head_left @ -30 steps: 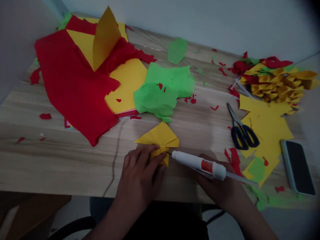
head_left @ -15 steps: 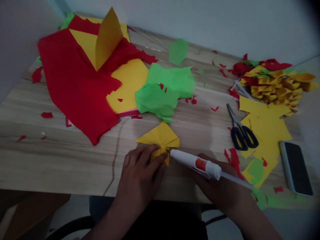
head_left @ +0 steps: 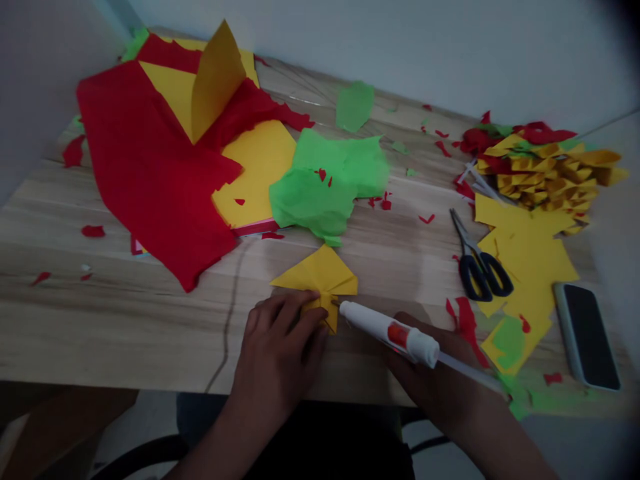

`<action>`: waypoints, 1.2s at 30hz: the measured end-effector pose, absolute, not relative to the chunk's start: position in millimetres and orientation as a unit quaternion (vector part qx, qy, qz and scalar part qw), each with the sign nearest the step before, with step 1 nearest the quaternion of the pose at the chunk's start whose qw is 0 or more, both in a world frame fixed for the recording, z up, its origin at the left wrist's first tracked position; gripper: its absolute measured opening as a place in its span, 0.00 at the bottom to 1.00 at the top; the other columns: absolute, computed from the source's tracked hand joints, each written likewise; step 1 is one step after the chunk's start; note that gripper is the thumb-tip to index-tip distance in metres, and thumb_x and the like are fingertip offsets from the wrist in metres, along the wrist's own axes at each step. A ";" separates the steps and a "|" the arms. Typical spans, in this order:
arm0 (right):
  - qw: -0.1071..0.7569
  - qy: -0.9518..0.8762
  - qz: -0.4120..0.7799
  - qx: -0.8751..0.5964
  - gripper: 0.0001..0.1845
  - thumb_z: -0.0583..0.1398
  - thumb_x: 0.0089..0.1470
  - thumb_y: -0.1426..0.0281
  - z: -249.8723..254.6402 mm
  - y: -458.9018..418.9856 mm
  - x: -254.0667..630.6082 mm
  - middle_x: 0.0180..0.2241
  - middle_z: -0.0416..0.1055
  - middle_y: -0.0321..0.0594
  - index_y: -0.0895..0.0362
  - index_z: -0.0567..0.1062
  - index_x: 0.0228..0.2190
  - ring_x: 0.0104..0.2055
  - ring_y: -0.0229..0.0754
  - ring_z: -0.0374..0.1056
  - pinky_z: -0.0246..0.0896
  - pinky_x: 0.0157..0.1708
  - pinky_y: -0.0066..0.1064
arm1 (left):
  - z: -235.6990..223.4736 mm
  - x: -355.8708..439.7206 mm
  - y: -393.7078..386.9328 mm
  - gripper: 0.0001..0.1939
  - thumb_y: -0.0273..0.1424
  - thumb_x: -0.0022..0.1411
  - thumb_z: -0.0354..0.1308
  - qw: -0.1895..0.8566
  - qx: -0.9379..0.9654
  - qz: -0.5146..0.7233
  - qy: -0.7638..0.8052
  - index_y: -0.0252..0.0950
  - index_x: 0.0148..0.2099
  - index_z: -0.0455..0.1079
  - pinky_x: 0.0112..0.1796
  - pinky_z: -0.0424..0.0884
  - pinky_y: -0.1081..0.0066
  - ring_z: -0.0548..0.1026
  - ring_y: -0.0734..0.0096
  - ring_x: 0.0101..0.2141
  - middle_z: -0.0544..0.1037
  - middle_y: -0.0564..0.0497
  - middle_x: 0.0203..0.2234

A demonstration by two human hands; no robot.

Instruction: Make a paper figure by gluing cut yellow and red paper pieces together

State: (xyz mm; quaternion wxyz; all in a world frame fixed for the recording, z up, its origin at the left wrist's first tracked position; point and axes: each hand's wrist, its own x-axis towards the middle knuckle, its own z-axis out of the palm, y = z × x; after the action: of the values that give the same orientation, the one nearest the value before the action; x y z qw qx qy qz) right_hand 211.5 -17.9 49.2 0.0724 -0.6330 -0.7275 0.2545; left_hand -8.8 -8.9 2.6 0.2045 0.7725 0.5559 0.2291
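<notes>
Head view: near the front edge of the wood-grain table [head_left: 150, 347], the left hand [head_left: 280, 350] lies palm down with its fingers slightly apart, index and middle fingertips on a folded yellow paper piece [head_left: 323, 267]; whether the thumb clamps it from beneath cannot be told. The right hand [head_left: 443, 373] is closed around a white glue gun [head_left: 370, 321], most of its fingers hidden below the body, and a pale glue stick [head_left: 470, 372] juts from the back end. The nozzle points at the middle of the yellow piece, right beside the left index fingertip; contact is too small to make out. To the right lie a phone [head_left: 587, 337] with a dark screen, overlapping flat yellow sheets [head_left: 533, 257] and scissors [head_left: 484, 267] with dark handles, blades slightly parted. Beyond the yellow piece rests a crumpled green sheet [head_left: 330, 183] dotted with red scraps, and to its left a large red sheet [head_left: 150, 160] spreads over more paper. A heap of folded yellow pieces [head_left: 550, 173] sits at the far right, near the pale wall [head_left: 400, 60] behind the table.
</notes>
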 end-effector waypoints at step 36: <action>0.144 -0.669 0.204 -0.700 0.03 0.58 0.55 0.67 33.2 -23.9 246.4 0.28 0.75 0.36 0.49 0.73 0.31 0.32 0.48 0.74 0.69 0.31 0.38 | 11.9 -11.2 15.9 0.16 0.34 0.63 0.57 0.206 0.831 0.158 0.493 0.47 0.53 0.72 0.42 0.64 0.57 0.69 0.58 0.43 0.72 0.47 0.45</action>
State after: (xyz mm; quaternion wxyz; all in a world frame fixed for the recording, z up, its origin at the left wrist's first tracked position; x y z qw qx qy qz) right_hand 246.4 -23.9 33.2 0.1439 -0.7000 -0.6691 0.2042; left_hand -11.2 15.9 11.9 0.2056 0.8306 0.4927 0.1585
